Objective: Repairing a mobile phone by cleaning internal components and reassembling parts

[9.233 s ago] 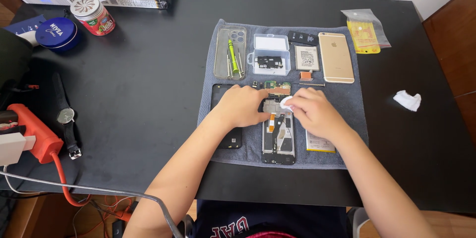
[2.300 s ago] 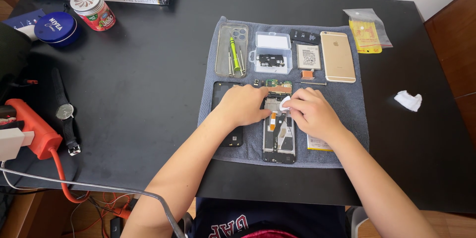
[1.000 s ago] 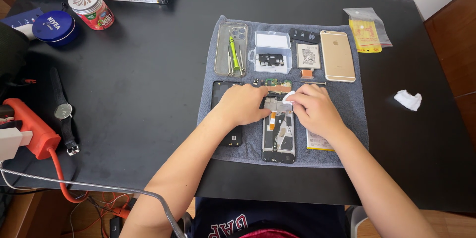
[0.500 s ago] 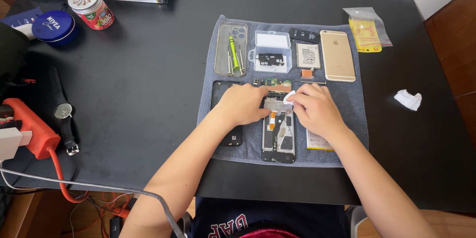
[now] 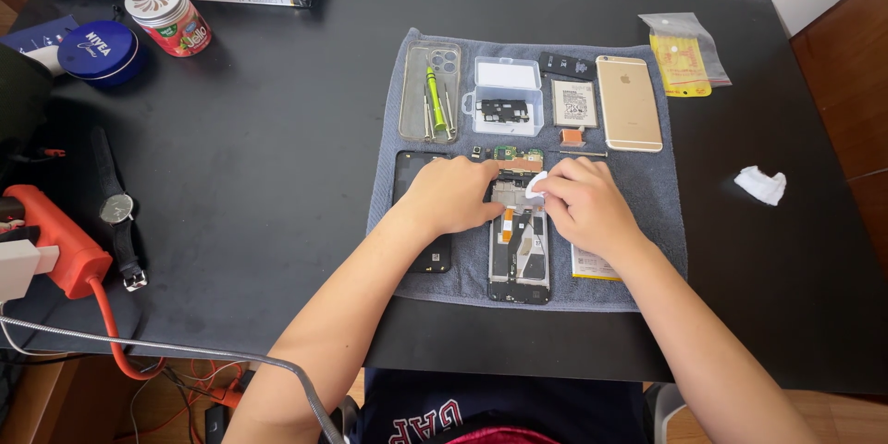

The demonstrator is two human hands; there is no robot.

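Left hand [image 5: 453, 196]: laid flat, steadying frame [image 5: 518, 250].
Right hand [image 5: 583, 203]: pinched on wipe [image 5: 536, 185].
Frame: judged light, fragile; best held by edges.

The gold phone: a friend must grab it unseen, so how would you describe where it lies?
On the grey cloth mat spread over the black table, look to the far right corner. The gold phone lies there face down, beside a small battery, the only gold slab.

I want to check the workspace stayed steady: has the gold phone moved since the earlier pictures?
No. The gold phone lies at the same spot on the grey towel, beside the clear plastic box.
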